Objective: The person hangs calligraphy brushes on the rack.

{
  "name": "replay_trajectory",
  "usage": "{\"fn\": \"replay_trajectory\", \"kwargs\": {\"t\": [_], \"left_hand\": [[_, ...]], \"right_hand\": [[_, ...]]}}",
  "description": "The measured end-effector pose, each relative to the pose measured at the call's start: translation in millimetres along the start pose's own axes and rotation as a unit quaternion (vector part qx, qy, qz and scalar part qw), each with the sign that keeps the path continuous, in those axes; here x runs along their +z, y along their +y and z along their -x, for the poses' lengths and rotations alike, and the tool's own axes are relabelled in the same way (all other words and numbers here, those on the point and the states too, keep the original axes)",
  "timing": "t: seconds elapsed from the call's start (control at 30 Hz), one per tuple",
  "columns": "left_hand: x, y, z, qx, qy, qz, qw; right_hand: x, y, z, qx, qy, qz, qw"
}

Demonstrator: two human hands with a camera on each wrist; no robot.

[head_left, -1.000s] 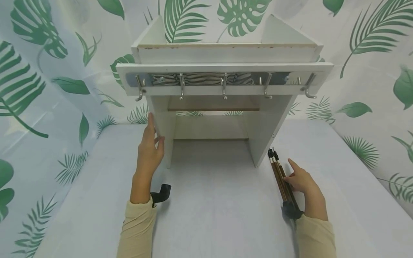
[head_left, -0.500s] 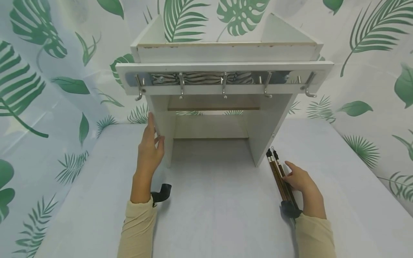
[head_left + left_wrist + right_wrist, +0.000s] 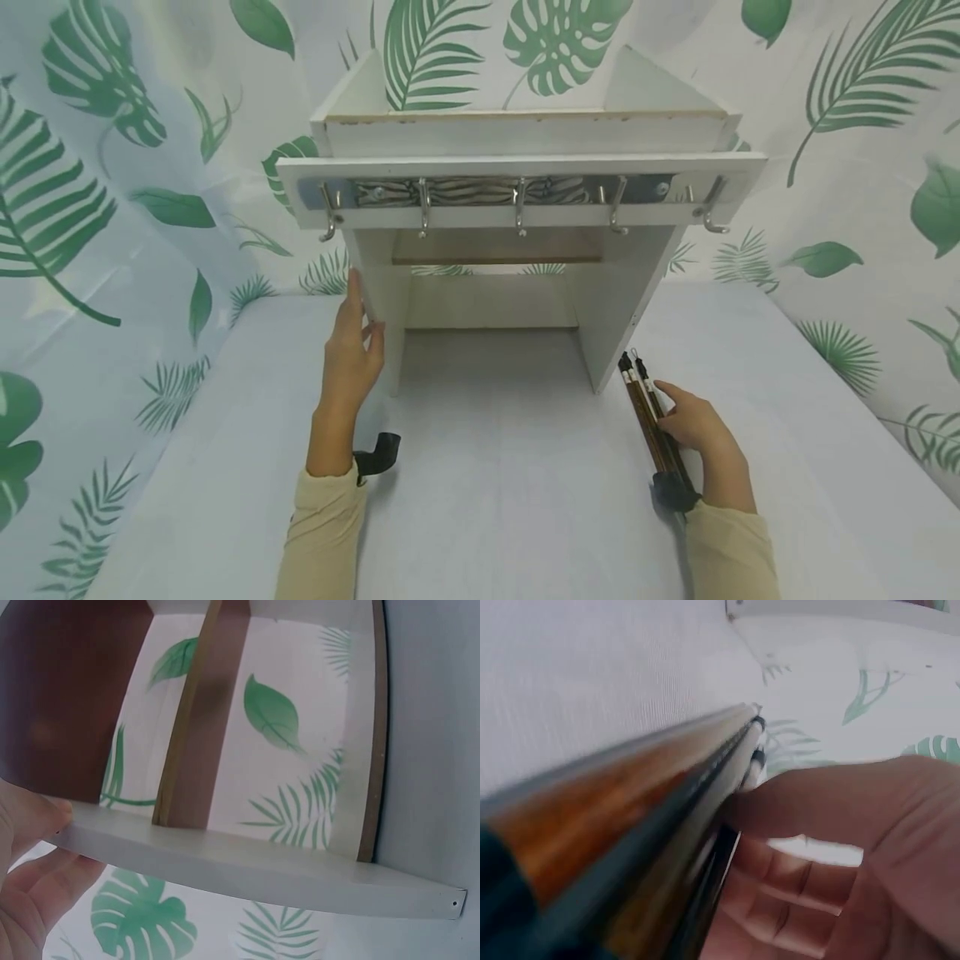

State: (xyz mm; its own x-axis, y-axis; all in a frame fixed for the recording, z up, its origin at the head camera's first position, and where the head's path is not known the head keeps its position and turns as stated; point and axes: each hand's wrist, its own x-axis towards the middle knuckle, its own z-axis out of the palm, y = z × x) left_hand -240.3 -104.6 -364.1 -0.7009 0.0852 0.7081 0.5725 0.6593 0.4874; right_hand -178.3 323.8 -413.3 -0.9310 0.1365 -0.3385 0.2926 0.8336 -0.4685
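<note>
A white wooden shelf unit (image 3: 618, 292) stands upright on the white-covered table. My left hand (image 3: 348, 362) holds the front edge of its left side panel (image 3: 247, 874), thumb on the inner face and fingers on the outer in the left wrist view. Right of the unit, my right hand (image 3: 693, 421) pinches slim brown-handled calligraphy brushes (image 3: 647, 417) between thumb and curled fingers. Their far ends carry black tips with hanging loops. Close up in the right wrist view, the brush handles (image 3: 630, 795) run past the thumb, blurred; their near ends are hidden behind the wrist camera.
Across the unit's front runs a board with several metal hooks (image 3: 521, 208) jutting forward. A brown-edged shelf board (image 3: 495, 260) spans the inside. Black wrist cameras (image 3: 377, 454) sit at both wrists. A leaf-patterned cloth (image 3: 847, 175) hangs behind and at the sides.
My right index finger has come down closer to the brushes, and one brush now lies slightly apart from the others. The left hand keeps its hold. The head view has shifted slightly.
</note>
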Motion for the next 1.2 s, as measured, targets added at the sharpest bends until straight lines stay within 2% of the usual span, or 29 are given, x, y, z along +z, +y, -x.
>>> {"fn": "replay_trajectory", "kwargs": {"t": [0.13,0.27,0.47,0.7,0.87,1.07,1.2], "left_hand": [[0.1,0.3,3.1,-0.003,-0.001,-0.002,1.0],[0.0,0.7,3.3,0.002,0.002,-0.005,1.0],[0.6,0.8,2.7,0.009,0.008,-0.002,0.9999],[0.0,2.5,1.5,0.015,0.008,-0.005,0.9998],[-0.6,3.3,0.9,0.015,0.007,-0.002,0.9999],[0.0,1.3,0.1,0.017,0.012,-0.004,0.9998],[0.2,0.9,-0.1,0.015,0.012,-0.002,0.9998]], "right_hand": [[-4,0,5.7,0.0,0.001,-0.001,1.0],[-11,-2,11.3,-0.017,0.021,0.016,0.9995],[-21,-8,22.0,-0.05,0.065,0.016,0.9965],[-34,-17,38.9,-0.081,0.129,0.012,0.9882],[-41,-27,53.4,-0.11,0.185,-0.001,0.9765],[-48,-38,67.5,-0.156,0.262,-0.015,0.9524],[-50,-43,75.3,-0.174,0.289,-0.031,0.9409]]}}
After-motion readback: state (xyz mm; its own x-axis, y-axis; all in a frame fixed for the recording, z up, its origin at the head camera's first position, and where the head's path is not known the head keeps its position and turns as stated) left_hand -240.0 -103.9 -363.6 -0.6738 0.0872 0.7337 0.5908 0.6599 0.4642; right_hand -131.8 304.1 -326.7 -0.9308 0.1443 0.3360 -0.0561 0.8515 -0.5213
